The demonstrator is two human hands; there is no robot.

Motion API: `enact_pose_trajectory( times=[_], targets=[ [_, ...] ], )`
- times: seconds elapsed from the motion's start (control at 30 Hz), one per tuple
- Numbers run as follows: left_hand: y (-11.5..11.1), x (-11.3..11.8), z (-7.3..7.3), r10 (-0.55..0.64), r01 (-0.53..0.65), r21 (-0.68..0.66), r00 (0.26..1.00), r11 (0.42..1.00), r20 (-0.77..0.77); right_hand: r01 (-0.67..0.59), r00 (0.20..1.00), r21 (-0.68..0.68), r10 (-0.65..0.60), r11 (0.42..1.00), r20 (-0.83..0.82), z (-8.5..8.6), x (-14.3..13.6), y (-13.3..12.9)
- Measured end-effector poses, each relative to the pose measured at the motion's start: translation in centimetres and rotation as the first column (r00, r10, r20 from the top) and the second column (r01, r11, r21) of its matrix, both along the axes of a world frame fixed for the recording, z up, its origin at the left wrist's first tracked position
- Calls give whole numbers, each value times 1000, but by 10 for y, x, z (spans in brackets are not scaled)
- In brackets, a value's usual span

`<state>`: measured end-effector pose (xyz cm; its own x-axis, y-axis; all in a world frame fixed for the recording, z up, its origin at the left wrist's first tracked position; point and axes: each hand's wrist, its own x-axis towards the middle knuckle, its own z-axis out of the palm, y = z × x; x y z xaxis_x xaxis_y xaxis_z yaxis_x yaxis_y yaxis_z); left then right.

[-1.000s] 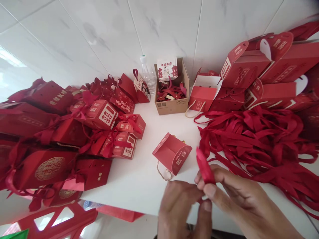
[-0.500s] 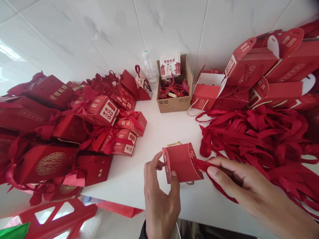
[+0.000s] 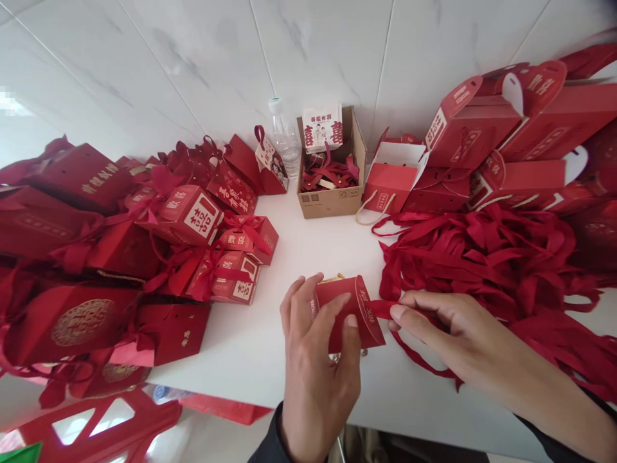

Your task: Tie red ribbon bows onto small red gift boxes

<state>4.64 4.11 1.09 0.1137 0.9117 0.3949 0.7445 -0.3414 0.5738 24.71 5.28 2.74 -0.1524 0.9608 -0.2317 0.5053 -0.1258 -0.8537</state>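
Observation:
A small red gift box (image 3: pixel 340 308) rests on the white table in front of me, with bits of gold cord showing at its far and near sides. Over its left part lies my left hand (image 3: pixel 321 341), fingers curled around that end and the index finger and thumb across the top. From the slot at the box's right end comes a red ribbon (image 3: pixel 380 309). My right hand (image 3: pixel 443 328) pinches it between thumb and fingers, and its tail curves down towards the table. The box's left end is partly hidden by my fingers.
Loose red ribbons (image 3: pixel 482 257) are heaped at the right. Behind them stand open red boxes (image 3: pixel 491 128). A cardboard box (image 3: pixel 332 202) and a plastic bottle (image 3: pixel 288 145) are against the tiled wall. Ribbon-tied boxes (image 3: pixel 178 215) crowd the left, above a red stool (image 3: pixel 116 418).
My left hand has shifted from the box's near left edge to over its top. The right hand still pinches the ribbon, slightly further left. The whole view has moved a little.

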Motion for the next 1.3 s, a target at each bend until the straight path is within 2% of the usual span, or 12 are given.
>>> enact_pose_trajectory(
  times=[0.1,0.27,0.67,0.93,1.03,1.13,1.2,1.3],
  targets=[
    [2,1,0,-5,6,-43,1000,999,24,7,1000,52,-8,999,22,5,-3,3],
    [5,1,1,3,0,-46,997,999,77,-10,1000,-36,9,999,-26,12,-2,5],
    [11,3,4,-17,25,-79,995,997,96,-99,992,14,97,995,75,6,0,10],
    [15,5,4,-9,45,-160,975,986,222,-130,989,38,127,991,70,6,-3,14],
    [12,2,6,19,17,-148,971,989,239,-53,994,191,33,980,103,3,-5,13],
    [8,-3,12,30,-7,-95,972,995,234,6,995,387,-46,922,93,4,-12,13],
    [5,-6,18,32,-16,-68,971,998,238,-62,997,374,38,925,71,9,-18,14],
    [0,-11,21,52,-33,-77,962,997,268,-167,985,220,174,961,-12,18,-28,20]
  ],
)
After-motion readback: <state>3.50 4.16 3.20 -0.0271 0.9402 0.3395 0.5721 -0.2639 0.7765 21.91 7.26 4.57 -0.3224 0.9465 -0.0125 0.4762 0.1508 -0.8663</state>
